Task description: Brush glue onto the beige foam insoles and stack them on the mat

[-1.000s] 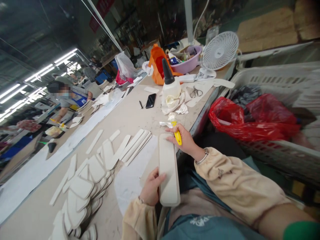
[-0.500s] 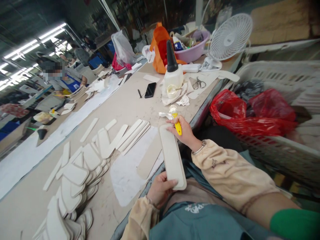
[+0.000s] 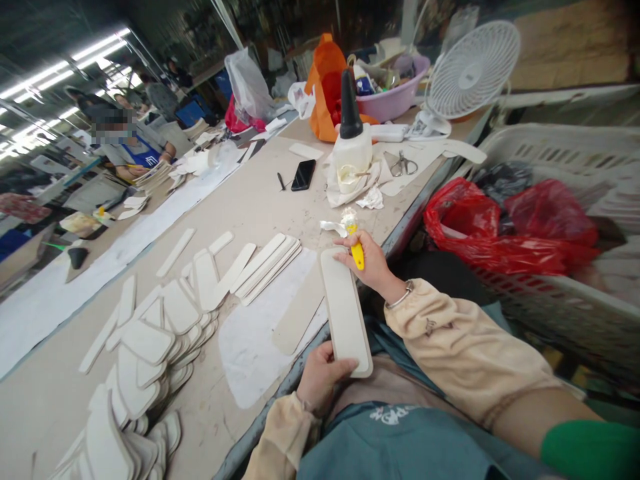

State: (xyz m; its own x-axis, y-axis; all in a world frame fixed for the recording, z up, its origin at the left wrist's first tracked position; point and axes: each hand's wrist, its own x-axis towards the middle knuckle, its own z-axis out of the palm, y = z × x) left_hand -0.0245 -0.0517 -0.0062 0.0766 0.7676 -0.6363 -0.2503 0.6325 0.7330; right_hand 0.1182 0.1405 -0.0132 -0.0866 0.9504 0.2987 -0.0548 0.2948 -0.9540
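A long pale panel (image 3: 345, 313) with rounded corners tilts over the table's near edge. My left hand (image 3: 320, 377) is closed on its lower end, thumb lying on the face. At the upper end, my right hand (image 3: 376, 268) grips a yellow-handled brush (image 3: 357, 255), bristles pointing away, while its thumb and fingers also touch the panel. To the left, a beige strip (image 3: 295, 320) lies on a white sheet (image 3: 243, 360). Several similar long pieces form a neat stack (image 3: 267, 267). A spread-out pile of rounded pale pieces (image 3: 145, 347) lies farther left.
Beyond my hands stand a black-nozzled glue bottle (image 3: 350, 143), scissors (image 3: 404, 163), a phone (image 3: 303, 175), an orange bag (image 3: 320, 100), a purple basin (image 3: 395, 97) and a white fan (image 3: 473, 73). At right is a crate (image 3: 540, 137) with red plastic bags (image 3: 465, 213). Another person (image 3: 145, 150) works at left.
The view has shifted slightly, so the table items appear a little displaced. Both hands keep the same hold on the panel and brush.
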